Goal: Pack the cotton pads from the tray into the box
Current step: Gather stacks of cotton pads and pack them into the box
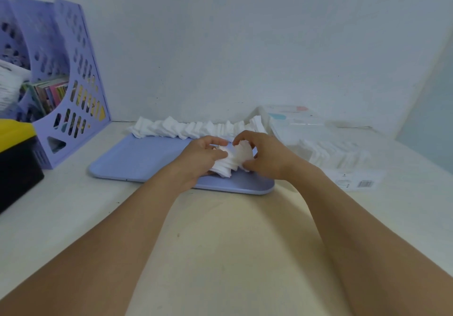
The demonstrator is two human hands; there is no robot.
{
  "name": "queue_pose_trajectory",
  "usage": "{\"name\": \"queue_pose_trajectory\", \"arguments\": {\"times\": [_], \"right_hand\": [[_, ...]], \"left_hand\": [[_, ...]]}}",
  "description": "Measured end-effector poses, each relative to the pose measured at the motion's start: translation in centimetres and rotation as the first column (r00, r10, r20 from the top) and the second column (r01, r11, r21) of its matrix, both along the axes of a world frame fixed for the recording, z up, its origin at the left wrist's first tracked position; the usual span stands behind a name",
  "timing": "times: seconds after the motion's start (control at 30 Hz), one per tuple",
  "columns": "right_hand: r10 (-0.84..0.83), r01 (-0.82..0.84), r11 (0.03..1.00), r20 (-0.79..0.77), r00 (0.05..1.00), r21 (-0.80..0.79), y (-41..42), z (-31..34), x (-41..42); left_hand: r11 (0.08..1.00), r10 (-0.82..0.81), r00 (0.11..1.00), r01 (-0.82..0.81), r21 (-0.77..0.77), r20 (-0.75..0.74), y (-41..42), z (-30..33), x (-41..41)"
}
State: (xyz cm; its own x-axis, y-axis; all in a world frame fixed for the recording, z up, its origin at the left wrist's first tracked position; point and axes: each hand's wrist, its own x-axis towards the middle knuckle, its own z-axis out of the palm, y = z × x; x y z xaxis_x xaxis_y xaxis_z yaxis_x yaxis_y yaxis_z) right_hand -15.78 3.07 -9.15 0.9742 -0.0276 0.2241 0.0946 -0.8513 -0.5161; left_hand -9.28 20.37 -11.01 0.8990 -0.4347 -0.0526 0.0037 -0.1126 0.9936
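Note:
A lilac tray [137, 161] lies on the table in front of me. Along its far edge runs a long row of white cotton pads [186, 128]. Over the tray's right half I hold a bunch of cotton pads [234, 160] between both hands: my left hand [201, 155] grips its left end and my right hand [263, 155] grips its right end, fingers curled over the top. To the right stands a clear plastic box [316, 141] with a row of pads lying inside it; its lid is open behind.
A lilac magazine rack [71, 85] with books stands at the back left, with a yellow and black container [14, 158] in front of it. The wall rises right behind the tray. A label sheet [360, 180] lies under the box's front.

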Motion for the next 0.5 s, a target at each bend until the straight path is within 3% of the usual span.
{"name": "queue_pose_trajectory", "arguments": {"times": [0.13, 0.3, 0.37, 0.5], "right_hand": [[-0.060, 0.060, 0.998, 0.019, 0.998, 0.033, -0.3, 0.2, 0.0], [-0.088, 0.096, 0.995, 0.205, 0.975, -0.025, 0.5, -0.3, 0.2], [-0.094, 0.103, 0.994, 0.193, 0.977, -0.037, 0.7, -0.6, 0.3], [-0.046, 0.032, 0.993, 0.124, 0.991, 0.112, 0.8, -1.1, 0.4]], "left_hand": [[0.995, 0.091, 0.996, -0.090, -0.037, 0.023, 0.2, -0.2, 0.5], [0.991, 0.125, 0.971, -0.133, 0.026, 0.205, -0.1, -0.8, 0.6], [0.990, 0.136, 0.966, -0.142, 0.013, 0.220, -0.3, -0.7, 0.5], [0.989, 0.143, 0.952, -0.150, 0.005, 0.270, -0.2, -0.6, 0.3]]}}
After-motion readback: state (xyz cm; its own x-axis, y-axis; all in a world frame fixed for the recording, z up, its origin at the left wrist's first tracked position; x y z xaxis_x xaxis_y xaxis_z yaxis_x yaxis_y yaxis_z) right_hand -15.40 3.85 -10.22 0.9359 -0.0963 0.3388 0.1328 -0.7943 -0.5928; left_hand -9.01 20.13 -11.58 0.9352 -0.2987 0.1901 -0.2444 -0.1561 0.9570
